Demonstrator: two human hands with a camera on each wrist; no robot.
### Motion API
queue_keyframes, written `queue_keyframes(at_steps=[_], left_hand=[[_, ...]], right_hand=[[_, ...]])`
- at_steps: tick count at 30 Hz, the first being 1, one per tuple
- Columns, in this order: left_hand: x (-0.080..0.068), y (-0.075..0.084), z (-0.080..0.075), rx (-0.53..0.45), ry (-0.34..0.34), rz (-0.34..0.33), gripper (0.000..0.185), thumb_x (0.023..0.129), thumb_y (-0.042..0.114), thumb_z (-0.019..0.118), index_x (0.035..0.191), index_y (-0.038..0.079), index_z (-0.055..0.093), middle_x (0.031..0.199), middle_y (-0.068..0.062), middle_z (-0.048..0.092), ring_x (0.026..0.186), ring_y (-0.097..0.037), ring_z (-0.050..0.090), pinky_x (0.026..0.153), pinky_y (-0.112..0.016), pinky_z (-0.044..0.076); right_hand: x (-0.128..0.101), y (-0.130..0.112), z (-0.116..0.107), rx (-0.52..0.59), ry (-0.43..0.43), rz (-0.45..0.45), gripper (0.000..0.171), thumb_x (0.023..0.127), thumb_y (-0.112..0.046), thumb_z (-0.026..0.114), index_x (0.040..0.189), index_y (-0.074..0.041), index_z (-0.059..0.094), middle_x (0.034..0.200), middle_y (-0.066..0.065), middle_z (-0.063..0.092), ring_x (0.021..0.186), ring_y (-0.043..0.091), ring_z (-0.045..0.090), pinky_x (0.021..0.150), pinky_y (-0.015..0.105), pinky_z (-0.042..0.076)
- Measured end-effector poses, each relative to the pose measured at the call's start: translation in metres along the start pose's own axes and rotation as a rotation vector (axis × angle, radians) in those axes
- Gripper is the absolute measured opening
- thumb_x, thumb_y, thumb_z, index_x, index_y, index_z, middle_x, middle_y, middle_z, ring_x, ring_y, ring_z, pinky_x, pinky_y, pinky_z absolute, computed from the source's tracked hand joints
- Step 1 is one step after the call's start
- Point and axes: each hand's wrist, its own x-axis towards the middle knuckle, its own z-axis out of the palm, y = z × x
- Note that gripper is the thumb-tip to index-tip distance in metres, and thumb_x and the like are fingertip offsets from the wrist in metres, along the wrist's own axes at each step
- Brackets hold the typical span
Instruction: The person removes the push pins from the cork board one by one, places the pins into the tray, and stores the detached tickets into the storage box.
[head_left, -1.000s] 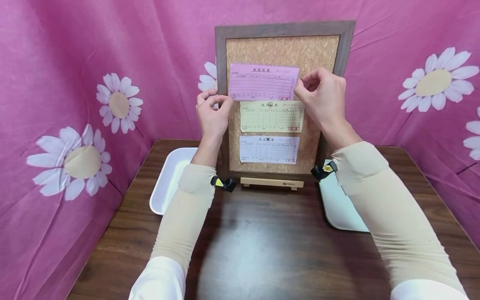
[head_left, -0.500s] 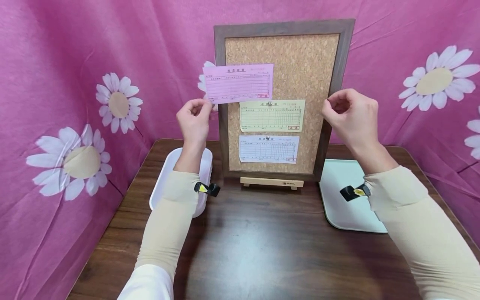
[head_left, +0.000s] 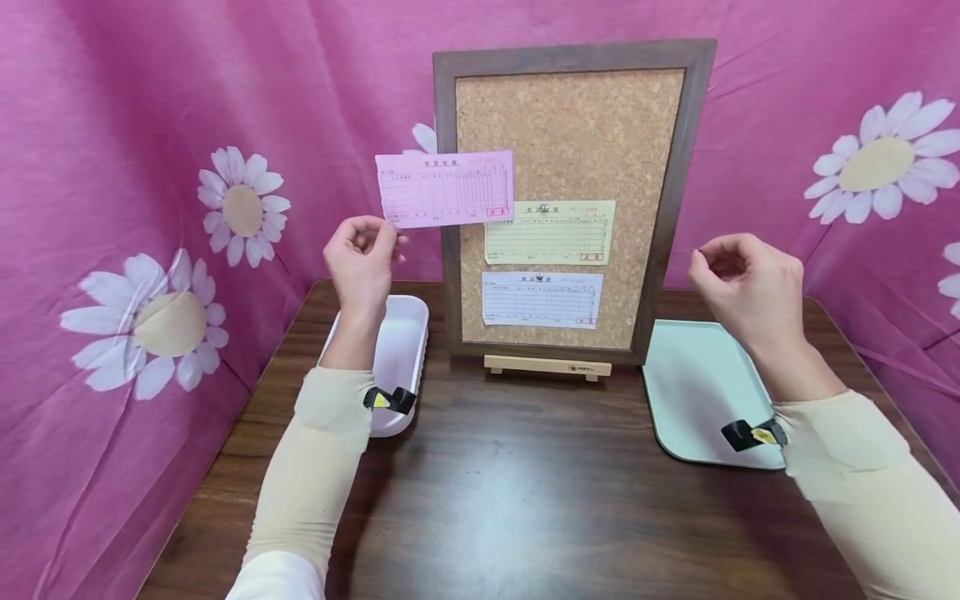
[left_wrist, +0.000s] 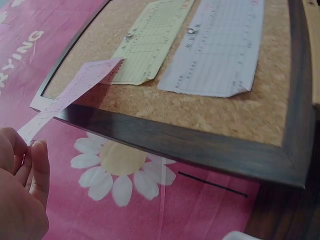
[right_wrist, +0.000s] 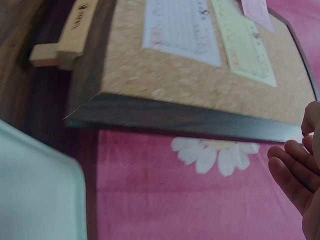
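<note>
My left hand (head_left: 384,235) pinches the lower left corner of a pink slip (head_left: 444,188) and holds it up in the air, left of the cork board (head_left: 570,125). The left wrist view shows the pink slip (left_wrist: 75,92) rising from my fingers (left_wrist: 31,167). A yellow slip (head_left: 550,233) and a pale lilac slip (head_left: 542,298) stay pinned on the board. My right hand (head_left: 703,257) hovers right of the frame with thumb and forefinger pinched together on a pushpin that barely shows. Below it lies a pale green tray (head_left: 697,383).
A white tub (head_left: 405,350) sits on the brown table (head_left: 510,500) under my left forearm. The board leans on a small wooden stand (head_left: 547,367). Pink cloth with daisies (head_left: 150,208) closes in the back and both sides.
The pink slip has come off the board and moved left and slightly down in my left hand. My right hand has drawn away to the right and down, still pinched.
</note>
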Motion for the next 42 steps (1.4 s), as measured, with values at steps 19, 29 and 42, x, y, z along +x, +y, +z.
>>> queue_keyframes(at_steps=[19,29,42], left_hand=[[-0.026,-0.006,-0.078,0.144,0.001,-0.005,0.025,0.094,-0.008,0.067,0.084,0.015,0.069,0.068,0.002,0.073,0.058,-0.007,0.07,0.054,-0.021,0.055],[-0.039,-0.017,-0.122,0.266,0.03,-0.099,0.014,0.095,-0.006,0.067,0.087,0.005,0.068,0.067,0.005,0.072,0.057,-0.004,0.068,0.054,-0.019,0.056],[-0.043,-0.03,-0.156,0.549,-0.004,-0.323,0.004,0.097,0.003,0.067,0.094,0.0,0.068,0.064,0.016,0.068,0.052,-0.004,0.063,0.056,-0.018,0.055]], right_hand=[[-0.059,0.055,-0.016,-0.07,-0.077,0.092,0.013,0.087,-0.013,0.075,0.092,-0.001,0.077,0.079,-0.044,0.049,0.067,-0.03,0.042,0.073,0.0,0.031],[-0.082,0.083,-0.024,-0.148,-0.209,0.135,0.011,0.088,-0.015,0.074,0.094,-0.005,0.076,0.073,-0.015,0.07,0.066,-0.03,0.041,0.068,0.004,0.034],[-0.101,0.11,-0.017,-0.148,-0.337,0.124,0.008,0.088,-0.01,0.076,0.094,-0.007,0.075,0.079,0.01,0.074,0.067,-0.026,0.044,0.066,0.006,0.037]])
